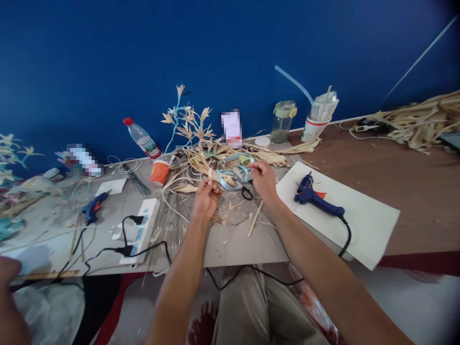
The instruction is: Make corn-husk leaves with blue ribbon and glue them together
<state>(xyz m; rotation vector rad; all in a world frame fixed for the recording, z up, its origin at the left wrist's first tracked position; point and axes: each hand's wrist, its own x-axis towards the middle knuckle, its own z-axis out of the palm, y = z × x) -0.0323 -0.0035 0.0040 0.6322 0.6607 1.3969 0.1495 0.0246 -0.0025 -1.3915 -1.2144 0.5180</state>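
My left hand [207, 197] is closed in a pinch at the near edge of the husk heap. A small pale bit shows at its fingertips, too small to name. My right hand [265, 181] is closed on a light blue ribbon [232, 186], which loops between the two hands over the husks. Dry corn husks [201, 162] lie heaped just beyond both hands. Scissors with black handles [247, 193] lie beside my right hand, their blades partly hidden. A thin wooden stick [255, 219] and husk scraps lie below the hands.
At right a blue glue gun [319, 199] lies on a white board [366, 225]. A power strip [145, 225] with black cables and another glue gun [94, 207] are at left. Behind stand a tilted bottle [143, 140], an orange cup [159, 173], husk flowers [187, 129] and a jar [282, 123].
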